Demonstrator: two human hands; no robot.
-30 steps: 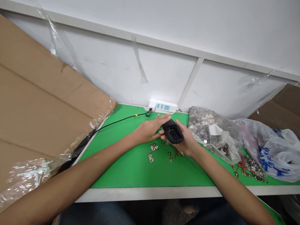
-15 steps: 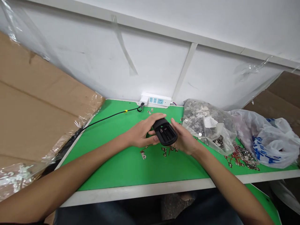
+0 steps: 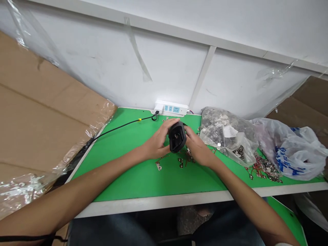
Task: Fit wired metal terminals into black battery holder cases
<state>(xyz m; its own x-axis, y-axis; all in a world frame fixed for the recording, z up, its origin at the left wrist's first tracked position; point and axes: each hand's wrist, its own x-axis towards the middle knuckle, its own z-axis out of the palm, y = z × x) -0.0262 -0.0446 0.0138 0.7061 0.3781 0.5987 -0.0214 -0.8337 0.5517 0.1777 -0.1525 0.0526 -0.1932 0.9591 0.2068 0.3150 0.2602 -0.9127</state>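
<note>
Between my two hands is a black plastic battery housing (image 3: 177,137), tilted so that its hollow compartment faces me. My left hand (image 3: 159,139) grips its left side, with the thumb low and the fingers over the top. On the right side, my right hand (image 3: 198,146) holds it too; some of those fingers are hidden behind the housing. Small metal battery contacts (image 3: 181,162), some with red wires, lie on the green tabletop (image 3: 133,174) just below the hands.
At the back stands a white power strip (image 3: 175,108) with a black cable (image 3: 123,127) plugged in. Clear bags of metal parts (image 3: 225,131), a pile of wired contacts (image 3: 266,169) and a white plastic bag (image 3: 299,153) sit at right. Cardboard (image 3: 51,102) leans at left.
The black housing has been turned and tipped up in my hands, moving slightly left. Its open compartment now shows at a steeper angle. The camera view has shifted a little.
</note>
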